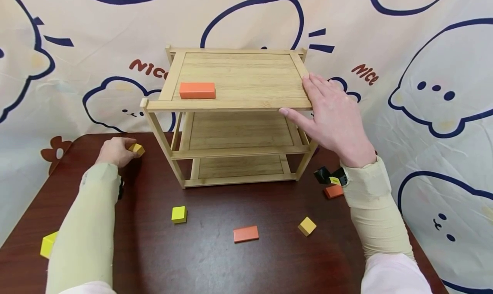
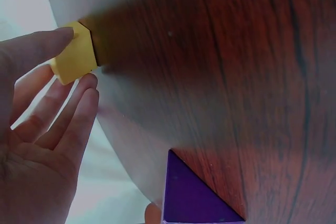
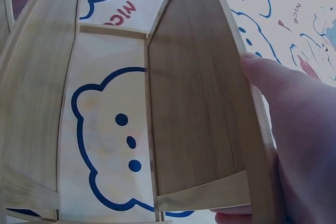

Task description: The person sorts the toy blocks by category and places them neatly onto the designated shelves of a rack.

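While the left hand [image 1: 117, 152] pinches a yellow-orange block [image 1: 137, 149] between thumb and fingers at the left of the head view, I see the right hand [image 1: 336, 114] resting, fingers extended, on the top right edge of a three-tier wooden shelf [image 1: 246, 73] in the upper middle. I can't tell whether the pinched block touches the dark wooden table [image 1: 212, 264]. One orange block [image 1: 197, 90] lies on the shelf's top board, left side; a lime-yellow cube [image 1: 179, 215] sits at lower left of centre.

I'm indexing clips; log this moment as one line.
left hand: pinches yellow block | right hand: touches wooden rack | orange block: atop rack
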Motion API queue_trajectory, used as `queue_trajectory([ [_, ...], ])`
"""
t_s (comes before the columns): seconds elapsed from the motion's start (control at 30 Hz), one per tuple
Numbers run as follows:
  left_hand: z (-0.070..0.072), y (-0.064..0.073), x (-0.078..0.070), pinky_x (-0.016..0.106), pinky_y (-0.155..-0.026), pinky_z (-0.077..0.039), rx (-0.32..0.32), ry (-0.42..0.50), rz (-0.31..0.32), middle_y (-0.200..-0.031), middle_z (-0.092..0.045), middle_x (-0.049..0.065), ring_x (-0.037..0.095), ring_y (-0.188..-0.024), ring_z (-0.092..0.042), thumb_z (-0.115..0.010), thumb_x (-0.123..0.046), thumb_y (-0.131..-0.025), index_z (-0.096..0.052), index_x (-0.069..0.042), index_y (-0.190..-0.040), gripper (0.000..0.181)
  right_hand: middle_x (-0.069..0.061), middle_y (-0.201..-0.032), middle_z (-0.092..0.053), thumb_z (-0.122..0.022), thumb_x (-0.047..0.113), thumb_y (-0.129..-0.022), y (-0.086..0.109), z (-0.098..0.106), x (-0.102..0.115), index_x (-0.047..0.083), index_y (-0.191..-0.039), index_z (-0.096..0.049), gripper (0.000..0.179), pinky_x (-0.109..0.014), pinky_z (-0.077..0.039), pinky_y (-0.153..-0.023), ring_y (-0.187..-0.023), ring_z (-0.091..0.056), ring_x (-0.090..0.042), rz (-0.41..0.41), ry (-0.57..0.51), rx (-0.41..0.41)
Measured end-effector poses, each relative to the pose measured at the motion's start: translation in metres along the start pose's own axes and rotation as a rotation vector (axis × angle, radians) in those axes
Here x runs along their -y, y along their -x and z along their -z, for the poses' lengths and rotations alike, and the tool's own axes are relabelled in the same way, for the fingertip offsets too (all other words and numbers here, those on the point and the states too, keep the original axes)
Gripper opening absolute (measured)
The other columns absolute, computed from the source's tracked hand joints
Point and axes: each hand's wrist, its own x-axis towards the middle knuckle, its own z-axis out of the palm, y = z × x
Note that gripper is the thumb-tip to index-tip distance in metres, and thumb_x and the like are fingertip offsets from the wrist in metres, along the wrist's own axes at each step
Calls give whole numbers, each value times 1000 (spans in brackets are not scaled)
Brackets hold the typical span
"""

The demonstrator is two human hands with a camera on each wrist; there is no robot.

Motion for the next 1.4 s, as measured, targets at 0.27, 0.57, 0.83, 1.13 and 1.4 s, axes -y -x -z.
queue_trajectory([
  [0.27,1,2,2,65,-97,-39,-2,-1,23,-131,-50,41,50,-109,-46,-68,-13,-93,-49,14,-139,57,-15,-163,-29,-40,77,-94,0,3,1,7,-160,-30,97,-63,-40,-103,-142,-36,-43,-4,-8,23],
  [0.57,2,1,7,64,-95,-40,-18,-7,-5,-127,-53,40,50,-107,-48,-70,-13,-91,-52,14,-136,55,-16,-164,-27,-38,79,-94,0,4,3,7,-161,-28,99,-63,-36,-107,-146,-32,-41,-20,-3,46],
  [0.83,2,2,7,65,-96,-40,-18,-5,-1,-127,-53,40,51,-108,-47,-71,-14,-91,-52,14,-136,56,-18,-161,-32,-39,80,-92,0,6,4,5,-159,-31,100,-62,-36,-107,-145,-33,-40,-12,5,39],
  [1.13,2,4,6,63,-93,-41,-44,7,-15,-123,-57,38,49,-106,-49,-72,-15,-91,-53,15,-134,56,-19,-161,-33,-39,79,-92,0,5,4,5,-159,-33,99,-65,-40,-101,-143,-36,-43,-15,6,27],
  [1.4,3,10,4,60,-91,-45,-86,42,-15,-120,-59,36,48,-104,-54,-73,-18,-92,-54,14,-131,54,-18,-161,-32,-40,79,-92,0,4,4,5,-159,-33,99,-65,-43,-99,-141,-37,-44,-16,5,17],
])
